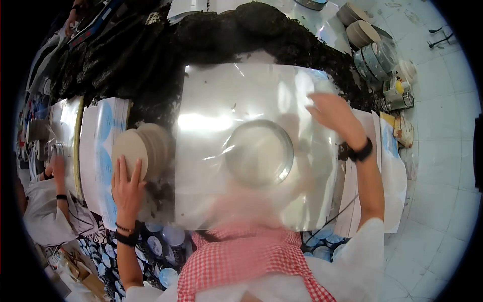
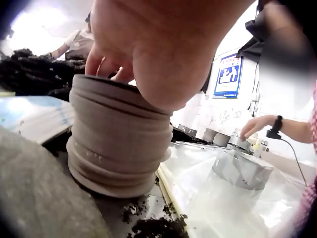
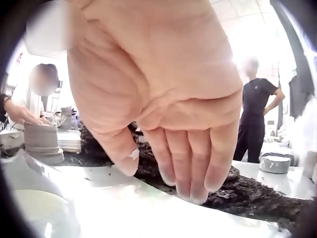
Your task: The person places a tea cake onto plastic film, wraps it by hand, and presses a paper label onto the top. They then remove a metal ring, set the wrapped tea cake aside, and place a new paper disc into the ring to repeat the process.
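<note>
My left hand (image 1: 128,187) rests with extended fingers on top of a stack of round beige discs (image 1: 132,146). Seen from the left wrist, the discs (image 2: 111,129) rise in uneven layers, and the fingers lie over the top edge. A clear plastic sheet (image 1: 211,90) is spread in front of my body. A round metal ring (image 1: 291,157) shows through it; the left wrist view has the sheet draped over this ring (image 2: 242,171). My right hand (image 1: 334,115) holds nothing and hovers over the sheet's far right part, its fingers (image 3: 183,158) pointing down, thumb apart.
A large dark, leafy-looking heap (image 1: 251,30) lies beyond the sheet. Stacks of printed sheets (image 1: 98,151) flank the work on both sides. More discs (image 1: 362,34) and round tins (image 1: 375,60) stand at the far right. Another person's hand (image 1: 58,166) is at the left.
</note>
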The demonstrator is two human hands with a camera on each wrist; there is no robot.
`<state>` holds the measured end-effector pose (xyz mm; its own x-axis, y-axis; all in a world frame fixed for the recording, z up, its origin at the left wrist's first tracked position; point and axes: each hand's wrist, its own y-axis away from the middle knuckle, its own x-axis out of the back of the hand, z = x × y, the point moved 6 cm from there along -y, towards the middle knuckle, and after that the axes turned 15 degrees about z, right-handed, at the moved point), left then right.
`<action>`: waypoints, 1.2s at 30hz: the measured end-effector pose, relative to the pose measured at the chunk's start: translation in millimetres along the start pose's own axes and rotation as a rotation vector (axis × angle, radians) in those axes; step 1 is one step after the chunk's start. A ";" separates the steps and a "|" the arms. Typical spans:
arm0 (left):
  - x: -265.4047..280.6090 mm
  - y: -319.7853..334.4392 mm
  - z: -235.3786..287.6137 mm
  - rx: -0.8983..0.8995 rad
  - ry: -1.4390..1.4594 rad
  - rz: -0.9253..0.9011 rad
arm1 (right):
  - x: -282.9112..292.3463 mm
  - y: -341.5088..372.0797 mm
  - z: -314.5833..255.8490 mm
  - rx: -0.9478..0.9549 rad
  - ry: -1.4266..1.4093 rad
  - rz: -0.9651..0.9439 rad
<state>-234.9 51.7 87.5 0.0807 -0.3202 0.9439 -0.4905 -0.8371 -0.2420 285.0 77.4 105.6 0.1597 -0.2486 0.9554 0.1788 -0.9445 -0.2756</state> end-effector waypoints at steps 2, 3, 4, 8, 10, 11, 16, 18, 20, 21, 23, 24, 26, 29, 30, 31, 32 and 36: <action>19.1 -1.1 -11.0 0.000 -0.004 0.051 | -36.4 -59.1 8.5 0.060 0.027 0.112; 22.3 10.9 -31.7 0.076 0.044 0.078 | -51.4 -87.2 10.3 0.093 0.051 0.220; 27.2 15.7 -44.5 0.153 0.096 0.106 | -65.6 -113.5 13.5 0.127 0.079 0.328; 105.4 -21.1 11.3 0.398 0.371 0.529 | -120.0 -192.0 30.9 0.114 0.241 0.578; 82.2 -27.8 86.1 0.229 0.603 0.386 | -139.7 -218.1 34.9 0.025 0.265 0.598; 72.6 -40.1 126.7 -0.040 0.727 0.349 | -149.3 -229.2 38.9 -0.030 0.261 0.592; 10.8 -47.8 237.6 -0.344 0.610 -0.076 | -186.6 -249.4 60.7 -0.106 0.106 0.455; 10.6 -58.2 253.8 -0.382 0.588 -0.093 | -187.2 -251.2 61.0 -0.033 0.264 0.574; 8.3 -85.0 274.1 -0.465 0.643 -0.072 | -171.6 -250.6 58.1 -0.010 0.320 0.572; 3.2 -94.2 282.6 -0.448 0.675 -0.086 | -160.6 -246.0 55.1 0.051 0.422 0.748; -13.2 -104.6 298.9 -0.412 0.745 -0.112 | -140.7 -244.5 56.0 0.105 0.479 0.873; -28.9 -102.3 304.6 -0.438 0.720 -0.114 | -128.8 -244.3 55.6 0.130 0.506 0.935; -58.5 -88.7 313.6 -0.475 0.675 -0.131 | -102.3 -244.7 55.6 0.130 0.522 0.950; -73.5 -91.5 316.8 -0.531 0.636 -0.366 | -59.7 -228.7 52.6 0.172 0.595 0.996; -75.4 -93.7 316.7 -0.539 0.579 -0.442 | -43.6 -216.7 49.0 0.189 0.603 1.021; -73.8 -93.7 315.1 -0.513 0.622 -0.421 | -26.0 -201.8 43.3 0.202 0.592 0.988; -73.5 -90.6 313.4 -0.482 0.668 -0.401 | -7.8 -184.0 34.3 0.116 0.559 0.809; -45.9 -70.8 304.7 -0.428 0.780 -0.350 | 62.2 -76.6 -28.8 0.125 0.448 0.713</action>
<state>60.5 -9.5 -7.1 -0.2424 0.4329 0.8682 -0.8365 -0.5466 0.0389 253.3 128.2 189.3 -0.1200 -0.8615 0.4934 0.2917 -0.5057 -0.8119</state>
